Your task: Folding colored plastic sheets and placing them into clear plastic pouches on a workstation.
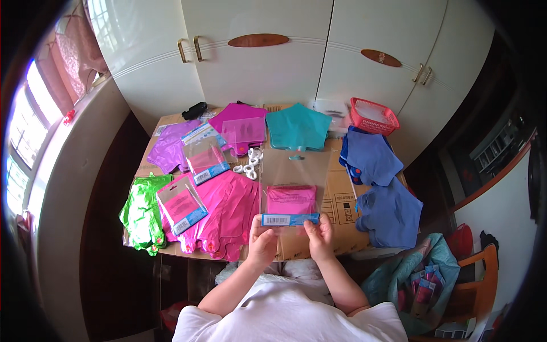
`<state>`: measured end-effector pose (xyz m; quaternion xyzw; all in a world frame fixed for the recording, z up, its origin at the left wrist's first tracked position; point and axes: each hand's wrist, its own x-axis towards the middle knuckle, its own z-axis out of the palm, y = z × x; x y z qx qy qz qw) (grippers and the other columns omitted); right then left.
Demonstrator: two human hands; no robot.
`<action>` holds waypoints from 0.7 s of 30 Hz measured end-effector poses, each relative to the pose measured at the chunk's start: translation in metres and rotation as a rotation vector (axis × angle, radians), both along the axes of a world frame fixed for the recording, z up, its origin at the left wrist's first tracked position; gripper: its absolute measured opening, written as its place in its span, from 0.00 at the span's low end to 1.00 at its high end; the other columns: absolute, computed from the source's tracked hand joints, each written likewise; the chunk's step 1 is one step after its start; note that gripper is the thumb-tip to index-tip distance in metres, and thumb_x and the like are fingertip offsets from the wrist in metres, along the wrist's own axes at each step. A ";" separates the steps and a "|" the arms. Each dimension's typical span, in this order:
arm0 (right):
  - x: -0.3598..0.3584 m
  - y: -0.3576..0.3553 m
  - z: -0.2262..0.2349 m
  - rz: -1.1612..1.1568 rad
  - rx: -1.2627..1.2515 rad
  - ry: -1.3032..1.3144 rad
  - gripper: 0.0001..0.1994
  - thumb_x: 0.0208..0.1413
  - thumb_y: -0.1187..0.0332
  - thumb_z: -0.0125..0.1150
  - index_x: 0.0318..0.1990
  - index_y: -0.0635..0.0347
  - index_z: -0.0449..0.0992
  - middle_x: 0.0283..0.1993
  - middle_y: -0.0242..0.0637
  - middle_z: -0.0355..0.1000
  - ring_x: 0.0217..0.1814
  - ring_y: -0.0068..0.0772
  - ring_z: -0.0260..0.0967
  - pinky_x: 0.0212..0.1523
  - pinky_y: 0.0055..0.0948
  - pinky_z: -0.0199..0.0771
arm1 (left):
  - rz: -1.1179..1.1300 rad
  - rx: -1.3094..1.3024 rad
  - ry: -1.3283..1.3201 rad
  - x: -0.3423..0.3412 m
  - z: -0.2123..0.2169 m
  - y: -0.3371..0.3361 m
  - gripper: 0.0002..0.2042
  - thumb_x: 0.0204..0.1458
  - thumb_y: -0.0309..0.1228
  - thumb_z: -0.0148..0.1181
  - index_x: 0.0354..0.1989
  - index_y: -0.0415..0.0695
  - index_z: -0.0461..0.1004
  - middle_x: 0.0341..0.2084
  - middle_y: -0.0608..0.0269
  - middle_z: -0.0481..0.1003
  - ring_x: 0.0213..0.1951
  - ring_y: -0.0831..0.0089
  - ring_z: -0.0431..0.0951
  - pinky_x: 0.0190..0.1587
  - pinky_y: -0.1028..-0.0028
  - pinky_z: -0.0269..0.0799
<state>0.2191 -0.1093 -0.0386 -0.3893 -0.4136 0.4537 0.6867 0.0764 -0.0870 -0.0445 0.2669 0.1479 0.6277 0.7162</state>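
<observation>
Between both hands I hold a clear plastic bag [292, 199] over the front of the table. A folded pink piece [292, 198] lies inside it, above a blue label strip with a barcode [290, 219]. My left hand [262, 242] grips the bag's lower left corner. At the lower right corner, my right hand [318, 235] is closed with its thumb on the blue strip. Left of the hands spreads a pile of shiny pink foil pieces [228, 205], with a similar filled bag [181, 205] lying on it. Another filled bag [206, 161] lies just behind.
Green foil pieces [142, 208], purple ones [171, 145], a teal stack [297, 126] and blue stacks [390, 214] lie around the cardboard-covered table [342, 228]. Small white coils [249, 165] sit mid-table. A red basket [373, 115] stands at back right. An open bag of packets [447, 265] rests beside a wooden chair [487, 273].
</observation>
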 end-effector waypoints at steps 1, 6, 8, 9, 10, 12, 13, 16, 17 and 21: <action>-0.004 -0.002 -0.002 0.004 0.002 0.005 0.06 0.61 0.70 0.57 0.39 0.60 0.67 0.33 0.29 0.72 0.31 0.18 0.69 0.36 0.19 0.71 | -0.083 0.025 -0.024 0.001 0.001 -0.002 0.15 0.53 0.32 0.63 0.46 0.44 0.68 0.38 0.58 0.78 0.38 0.69 0.79 0.47 0.67 0.73; -0.027 -0.010 -0.012 -0.024 0.055 -0.008 0.06 0.62 0.71 0.55 0.42 0.61 0.67 0.38 0.29 0.72 0.37 0.15 0.68 0.41 0.19 0.70 | -0.088 -0.090 0.195 0.004 -0.014 -0.005 0.12 0.56 0.30 0.60 0.45 0.37 0.72 0.39 0.56 0.78 0.40 0.68 0.79 0.47 0.67 0.75; -0.014 -0.009 -0.011 0.102 -0.070 -0.097 0.06 0.61 0.72 0.55 0.43 0.62 0.68 0.38 0.29 0.72 0.37 0.15 0.68 0.41 0.17 0.69 | -0.038 -0.090 0.293 -0.006 -0.020 -0.001 0.08 0.56 0.25 0.59 0.40 0.33 0.75 0.36 0.57 0.78 0.39 0.71 0.79 0.45 0.71 0.75; -0.004 -0.010 -0.012 0.165 -0.135 -0.139 0.07 0.61 0.73 0.55 0.44 0.63 0.68 0.39 0.29 0.72 0.38 0.15 0.67 0.41 0.17 0.68 | -0.007 -0.074 0.337 -0.012 -0.019 -0.001 0.07 0.56 0.24 0.59 0.39 0.33 0.76 0.36 0.58 0.79 0.38 0.73 0.78 0.44 0.72 0.74; 0.012 -0.009 -0.018 0.172 -0.221 -0.286 0.10 0.60 0.70 0.56 0.47 0.64 0.69 0.40 0.31 0.72 0.40 0.17 0.67 0.43 0.17 0.67 | 0.022 -0.055 0.381 -0.020 -0.020 0.000 0.07 0.55 0.24 0.60 0.39 0.33 0.76 0.35 0.59 0.79 0.37 0.75 0.78 0.44 0.74 0.74; 0.034 0.001 -0.009 0.055 -0.017 -0.110 0.15 0.61 0.65 0.56 0.50 0.65 0.68 0.41 0.32 0.72 0.41 0.20 0.67 0.45 0.18 0.67 | -0.045 0.007 0.374 -0.037 -0.013 -0.001 0.07 0.56 0.22 0.59 0.41 0.34 0.76 0.36 0.61 0.79 0.38 0.78 0.77 0.43 0.77 0.72; 0.045 0.006 0.005 0.022 -0.006 -0.157 0.16 0.61 0.64 0.55 0.51 0.65 0.68 0.42 0.34 0.72 0.43 0.21 0.67 0.47 0.20 0.67 | -0.063 0.043 0.464 -0.049 -0.014 -0.002 0.07 0.56 0.22 0.58 0.42 0.34 0.76 0.36 0.62 0.79 0.39 0.78 0.77 0.43 0.77 0.72; 0.069 0.020 0.064 0.175 -0.029 -0.223 0.19 0.62 0.63 0.54 0.55 0.67 0.66 0.47 0.38 0.72 0.50 0.24 0.68 0.50 0.23 0.67 | -0.098 0.191 0.686 -0.075 -0.016 -0.007 0.08 0.57 0.23 0.58 0.43 0.35 0.76 0.32 0.68 0.77 0.33 0.84 0.73 0.35 0.81 0.69; 0.071 0.025 0.078 0.279 -0.063 -0.239 0.21 0.60 0.60 0.56 0.53 0.68 0.69 0.46 0.37 0.74 0.46 0.24 0.70 0.48 0.24 0.68 | -0.122 0.213 0.722 -0.081 -0.017 -0.009 0.08 0.57 0.23 0.58 0.44 0.35 0.76 0.31 0.69 0.76 0.31 0.85 0.71 0.33 0.81 0.67; 0.071 0.041 0.089 0.495 -0.246 -0.405 0.08 0.56 0.75 0.61 0.43 0.66 0.76 0.39 0.30 0.76 0.38 0.14 0.70 0.38 0.16 0.69 | -0.155 0.235 0.730 -0.084 -0.011 -0.012 0.08 0.57 0.25 0.58 0.43 0.36 0.76 0.30 0.70 0.75 0.29 0.86 0.68 0.31 0.82 0.65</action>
